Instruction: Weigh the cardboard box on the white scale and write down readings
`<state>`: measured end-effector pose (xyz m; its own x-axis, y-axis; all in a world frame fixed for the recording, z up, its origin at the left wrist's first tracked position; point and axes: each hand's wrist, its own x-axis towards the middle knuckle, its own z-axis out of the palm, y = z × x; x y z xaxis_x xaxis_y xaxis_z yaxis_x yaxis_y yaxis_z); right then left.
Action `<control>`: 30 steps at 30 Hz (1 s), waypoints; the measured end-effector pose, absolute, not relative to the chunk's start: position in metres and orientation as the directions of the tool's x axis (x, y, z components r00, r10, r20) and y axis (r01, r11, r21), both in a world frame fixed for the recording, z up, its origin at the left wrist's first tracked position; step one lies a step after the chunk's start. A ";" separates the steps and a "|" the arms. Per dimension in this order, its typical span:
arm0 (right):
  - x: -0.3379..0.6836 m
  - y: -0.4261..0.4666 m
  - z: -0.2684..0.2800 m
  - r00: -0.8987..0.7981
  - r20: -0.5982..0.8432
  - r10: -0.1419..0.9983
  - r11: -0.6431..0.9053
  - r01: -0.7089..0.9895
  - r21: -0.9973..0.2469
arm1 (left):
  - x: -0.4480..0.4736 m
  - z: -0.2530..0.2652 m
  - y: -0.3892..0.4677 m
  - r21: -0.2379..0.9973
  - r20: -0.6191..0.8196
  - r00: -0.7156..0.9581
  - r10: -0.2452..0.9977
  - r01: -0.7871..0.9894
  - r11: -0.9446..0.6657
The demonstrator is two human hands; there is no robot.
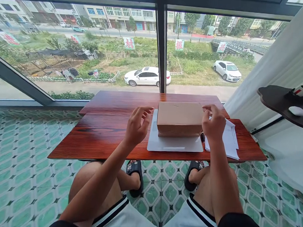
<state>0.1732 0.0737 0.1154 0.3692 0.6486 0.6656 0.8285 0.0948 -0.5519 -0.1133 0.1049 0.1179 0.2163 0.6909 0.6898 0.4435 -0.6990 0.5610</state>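
A closed brown cardboard box [180, 114] lies on a flat, pale slab with rounded corners [175, 147], on the reddish-brown wooden table. To the left of the box is my left hand [138, 125], its fingers loosely bent and apart, with nothing in them. My right hand [214, 123] hovers by the box's right end, fingers bent and spread, holding nothing. Whether its fingertips touch the box I cannot tell. Under and beside the right hand lie white paper sheets [230, 141] with some marks on them. A small black object [202, 137] shows between the slab and the papers.
The wooden table [97, 134] stands before large windows with a dark frame [161, 43]. At the right, a dark side shelf [271, 96] holds a white rounded object [297, 111], near a white curtain [268, 68]. My knees and sandalled feet are below the table edge.
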 end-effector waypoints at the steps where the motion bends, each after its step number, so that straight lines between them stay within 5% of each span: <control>1: 0.173 0.075 0.114 0.365 0.655 0.661 0.102 0.821 -0.561 | -0.113 0.116 0.107 0.600 0.668 0.194 0.719 0.431 -0.674; 8: 0.176 0.082 0.099 0.308 0.552 0.775 0.012 0.865 -0.501 | -0.109 0.085 0.121 0.793 0.486 0.145 0.862 0.343 -0.504; 15: 0.172 0.077 0.105 0.391 0.267 0.881 -0.218 0.836 -0.504 | -0.099 0.067 0.121 0.875 0.328 0.198 0.924 0.304 -0.376; 23: 0.169 0.074 0.120 0.452 0.073 0.889 -0.372 0.805 -0.462 | -0.089 0.065 0.111 0.911 0.182 0.276 0.944 0.314 -0.268; 30: 0.167 0.075 0.123 0.472 0.048 0.880 -0.407 0.804 -0.434 | -0.083 0.069 0.104 0.891 0.208 0.328 0.921 0.326 -0.317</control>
<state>0.1671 0.0747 0.1228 0.4719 0.8804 0.0475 0.8036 -0.4073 -0.4340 -0.0833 0.1039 0.0687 0.3281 0.9215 0.2080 0.3259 -0.3171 0.8907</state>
